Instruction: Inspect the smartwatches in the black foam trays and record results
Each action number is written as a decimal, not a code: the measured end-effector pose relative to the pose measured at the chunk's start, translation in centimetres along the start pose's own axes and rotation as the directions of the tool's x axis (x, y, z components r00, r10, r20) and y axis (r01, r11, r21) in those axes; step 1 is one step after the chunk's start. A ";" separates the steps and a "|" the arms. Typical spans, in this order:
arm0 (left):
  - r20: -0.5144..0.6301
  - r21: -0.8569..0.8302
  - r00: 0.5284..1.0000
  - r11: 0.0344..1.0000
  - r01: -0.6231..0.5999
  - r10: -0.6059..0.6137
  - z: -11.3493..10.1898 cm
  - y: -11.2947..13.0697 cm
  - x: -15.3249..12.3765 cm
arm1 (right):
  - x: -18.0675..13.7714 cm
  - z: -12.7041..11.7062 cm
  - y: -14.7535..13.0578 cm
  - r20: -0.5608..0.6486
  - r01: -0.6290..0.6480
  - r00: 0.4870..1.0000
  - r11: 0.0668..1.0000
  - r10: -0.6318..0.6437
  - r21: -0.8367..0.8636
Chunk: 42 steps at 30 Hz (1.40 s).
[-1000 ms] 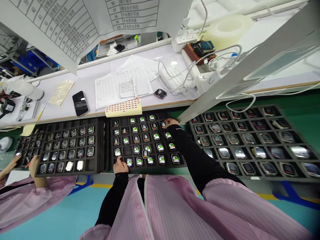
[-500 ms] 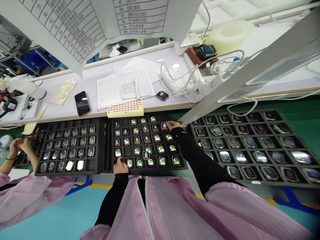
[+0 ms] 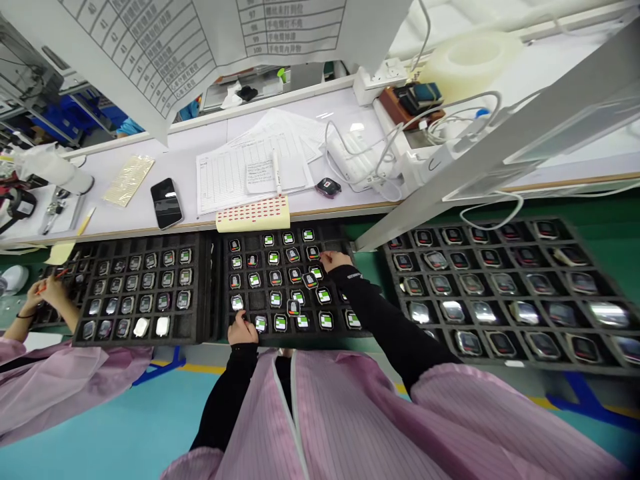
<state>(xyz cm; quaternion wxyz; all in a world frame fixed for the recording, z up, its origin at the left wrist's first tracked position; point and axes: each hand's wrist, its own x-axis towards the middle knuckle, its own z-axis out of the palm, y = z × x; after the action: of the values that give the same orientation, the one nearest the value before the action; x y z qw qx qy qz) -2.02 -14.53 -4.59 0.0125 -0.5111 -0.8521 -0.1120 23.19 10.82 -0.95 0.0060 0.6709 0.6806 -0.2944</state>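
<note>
The black foam tray (image 3: 257,305) before me holds several square smartwatches with lit screens, many showing green and white. My right hand (image 3: 336,261) reaches into its upper right part. The thumb and fingertips are pinched at the right edge of a smartwatch (image 3: 313,253). Just below, another smartwatch (image 3: 310,281) lies askew across a divider, partly over its neighbour. One more watch (image 3: 293,307) also sits across a divider lower down. At the tray's lower left, my left hand (image 3: 243,329) is closed, fingers curled, under a watch with a bright screen (image 3: 237,303). What it grips is hidden.
A tray of dark-screened watches (image 3: 473,285) lies to the right, past a slanted white post (image 3: 425,193). Another watch tray (image 3: 187,327) is on the left, beside a co-worker's hands (image 3: 53,293). The bench behind holds a phone (image 3: 167,203), papers (image 3: 220,183) and a power strip (image 3: 357,160).
My right hand has moved left, from the watch near the tray's right side to the one beside it. A watch now lies askew below it. My left hand stays in place.
</note>
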 end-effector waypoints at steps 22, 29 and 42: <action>0.010 -0.010 1.000 1.000 0.000 0.000 -0.4 0.2 -0.2 | 1.6 -0.5 -3.5 0.077 0.078 0.994 0.997 -0.076 -0.025; 0.010 -0.001 1.000 1.000 -0.015 0.015 -0.7 0.3 -0.1 | -2.7 3.7 -6.7 0.256 0.248 0.936 0.969 -0.243 0.014; 0.092 -0.304 0.985 0.938 0.169 -0.148 -1.8 1.1 1.7 | -1.5 0.4 -7.1 0.249 0.168 0.963 0.957 -0.107 -0.237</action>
<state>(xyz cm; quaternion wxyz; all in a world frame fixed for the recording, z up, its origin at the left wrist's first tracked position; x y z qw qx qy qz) -2.02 -12.86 -2.44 -0.1059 -0.4400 -0.8621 -0.2281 16.70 9.82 2.07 0.1519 0.5759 0.7527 -0.2805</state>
